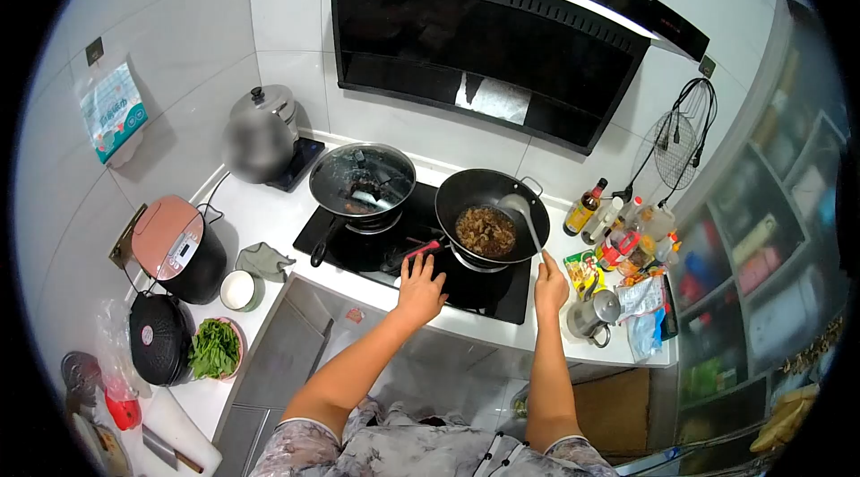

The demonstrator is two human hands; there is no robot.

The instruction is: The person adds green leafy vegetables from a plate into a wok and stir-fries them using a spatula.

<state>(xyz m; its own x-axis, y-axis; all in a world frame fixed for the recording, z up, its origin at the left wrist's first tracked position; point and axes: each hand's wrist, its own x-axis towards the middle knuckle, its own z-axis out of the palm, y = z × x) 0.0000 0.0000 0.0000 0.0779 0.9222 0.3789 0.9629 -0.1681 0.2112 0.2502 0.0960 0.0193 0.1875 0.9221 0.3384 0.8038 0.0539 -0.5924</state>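
Note:
My right hand (551,284) is closed around the lower end of a metal ladle (528,219), whose rounded head rests inside the wok at its right side. The black wok (461,195) sits on the right burner and holds browned minced food (485,232) in dark, oily liquid. My left hand (421,289) is open with its fingers spread, fingertips right at the red and black wok handle (421,251). A glass-lidded pan (363,180) stands on the left burner, its black handle pointing toward me.
Sauce bottles (584,206), seasoning packets (584,271) and a metal pot (593,314) crowd the counter at right. To the left are a rice cooker (179,249), a cup (239,290), a cloth (264,262), leafy greens (215,349) and a knife (161,450). The range hood (484,47) overhangs the stove.

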